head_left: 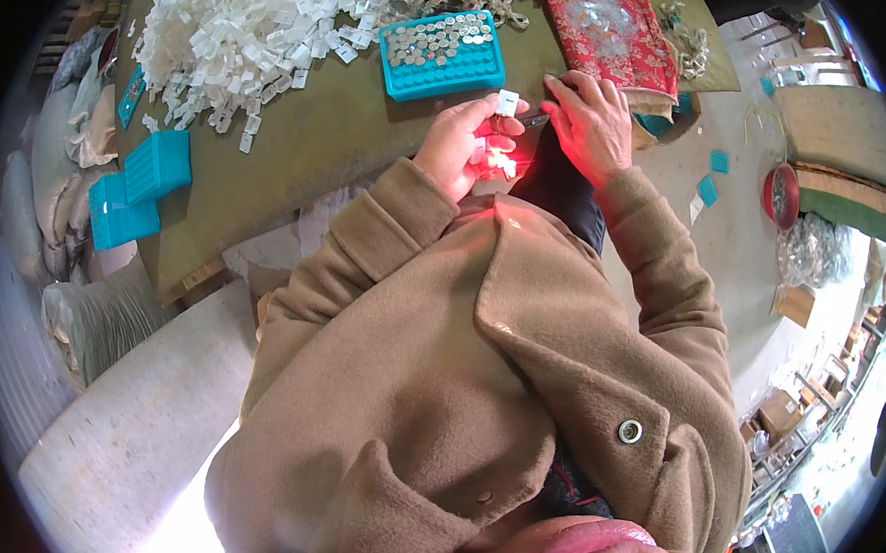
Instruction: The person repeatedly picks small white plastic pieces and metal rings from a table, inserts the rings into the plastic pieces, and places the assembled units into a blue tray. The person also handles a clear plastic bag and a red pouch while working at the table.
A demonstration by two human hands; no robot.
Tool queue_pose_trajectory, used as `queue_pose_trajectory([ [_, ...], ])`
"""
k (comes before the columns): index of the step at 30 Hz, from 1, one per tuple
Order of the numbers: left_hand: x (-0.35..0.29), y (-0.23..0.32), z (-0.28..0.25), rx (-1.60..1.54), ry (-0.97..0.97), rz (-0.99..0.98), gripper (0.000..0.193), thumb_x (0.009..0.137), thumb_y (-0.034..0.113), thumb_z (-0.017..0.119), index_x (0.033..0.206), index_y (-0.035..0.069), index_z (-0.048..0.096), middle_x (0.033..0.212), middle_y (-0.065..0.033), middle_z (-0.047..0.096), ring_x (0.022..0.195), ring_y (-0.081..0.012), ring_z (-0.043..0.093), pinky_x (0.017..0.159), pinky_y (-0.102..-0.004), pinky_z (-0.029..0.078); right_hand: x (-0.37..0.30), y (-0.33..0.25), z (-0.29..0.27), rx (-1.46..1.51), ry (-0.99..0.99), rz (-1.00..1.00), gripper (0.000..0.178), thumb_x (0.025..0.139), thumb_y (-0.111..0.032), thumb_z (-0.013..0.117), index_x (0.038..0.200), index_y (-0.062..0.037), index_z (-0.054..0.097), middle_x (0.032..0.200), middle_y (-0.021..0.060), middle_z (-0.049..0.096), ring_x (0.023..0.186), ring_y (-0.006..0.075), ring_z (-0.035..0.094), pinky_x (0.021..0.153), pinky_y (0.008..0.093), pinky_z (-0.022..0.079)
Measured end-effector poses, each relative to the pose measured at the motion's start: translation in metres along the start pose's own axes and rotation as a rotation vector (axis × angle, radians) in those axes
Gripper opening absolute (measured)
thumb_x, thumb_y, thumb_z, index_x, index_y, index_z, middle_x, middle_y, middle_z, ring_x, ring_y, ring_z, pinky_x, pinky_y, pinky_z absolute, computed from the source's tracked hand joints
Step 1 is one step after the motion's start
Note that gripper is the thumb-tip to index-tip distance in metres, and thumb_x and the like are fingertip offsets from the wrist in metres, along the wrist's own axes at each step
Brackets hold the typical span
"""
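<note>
And here, a small white piece [508,103] is held up by the left hand [458,142], pinched at the fingertips, just off the near edge of the teal tray [443,88]. Lower down by that same hand, a red glow [501,164] is thrown across the fingers, and whatever is lit there is washed out. Over to the right hand [596,124]: its fingers are bent by the edge of the greenish surface [351,112], near a dark slim object [535,120]; whether that grip is pinching anything cannot be told.

The step in hand is judged to be the handling of one single piece, close in front of the body. Silver discs [435,41] are spread over the tray's hollows, and a great heap of white pieces [246,26] is piled on the surface to the left. For the next move, a steady left pinch would be called for, with the piece kept level and the tray's rim left unbumped, lest the loose discs be jolted.
</note>
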State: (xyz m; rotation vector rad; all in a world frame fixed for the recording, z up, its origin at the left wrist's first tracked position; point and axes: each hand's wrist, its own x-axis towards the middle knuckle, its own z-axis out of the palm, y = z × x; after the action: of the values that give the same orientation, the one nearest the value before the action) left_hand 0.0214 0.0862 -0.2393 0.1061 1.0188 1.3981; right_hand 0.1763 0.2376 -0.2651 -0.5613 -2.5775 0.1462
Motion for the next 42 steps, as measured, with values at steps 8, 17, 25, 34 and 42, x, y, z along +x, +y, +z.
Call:
queue_pose_trajectory([
  [8,-0.002,-0.006,-0.003,-0.051,-0.004,0.0,0.035,0.103,0.03,0.048,0.12,0.003,0.062,0.088,0.0009,0.062,0.065,-0.0043,0.051,0.053,-0.0212,0.043,-0.017,0.008,0.01,0.047,0.066,-0.129,0.026,0.08,-0.016,0.071,0.106,-0.0146,0.07,0.108,0.0014,0.064,0.098,0.0248,0.059,0.089,0.0382,0.046],
  [17,0.0,-0.006,-0.002,-0.092,0.024,-0.016,0.033,0.101,0.031,0.055,0.119,0.005,0.062,0.094,-0.0031,0.065,0.068,-0.0059,0.053,0.054,-0.0227,0.044,-0.011,-0.014,0.003,0.789,0.059,0.375,0.014,0.087,0.0,0.062,0.1,-0.004,0.067,0.1,0.0089,0.068,0.087,0.0204,0.066,0.078,0.0303,0.053],
  [25,0.003,-0.007,-0.005,-0.122,-0.03,0.028,0.027,0.099,0.034,0.06,0.106,0.008,0.063,0.089,-0.0031,0.064,0.066,-0.0052,0.053,0.049,-0.0177,0.038,0.006,-0.037,-0.014,1.159,-0.072,0.473,0.013,0.093,-0.002,0.061,0.104,-0.0007,0.067,0.093,0.0024,0.068,0.082,0.0096,0.065,0.076,0.0223,0.052],
  [34,-0.003,-0.006,0.003,-0.157,-0.021,0.014,0.025,0.1,0.032,0.059,0.106,0.008,0.062,0.085,-0.003,0.062,0.056,-0.0036,0.044,0.044,-0.0171,0.033,0.009,-0.043,-0.011,0.963,0.013,0.312,0.008,0.09,-0.003,0.064,0.098,-0.0001,0.064,0.095,0.0058,0.066,0.086,0.0103,0.062,0.076,0.0235,0.05],
  [42,-0.006,-0.008,-0.002,-0.18,-0.065,0.054,0.022,0.098,0.029,0.062,0.102,0.008,0.063,0.084,-0.0023,0.063,0.058,-0.003,0.051,0.044,-0.018,0.037,0.012,-0.047,-0.016,0.962,-0.048,0.266,0.009,0.089,-0.001,0.062,0.098,-0.0005,0.062,0.09,0.0089,0.064,0.084,0.0196,0.064,0.074,0.0305,0.051],
])
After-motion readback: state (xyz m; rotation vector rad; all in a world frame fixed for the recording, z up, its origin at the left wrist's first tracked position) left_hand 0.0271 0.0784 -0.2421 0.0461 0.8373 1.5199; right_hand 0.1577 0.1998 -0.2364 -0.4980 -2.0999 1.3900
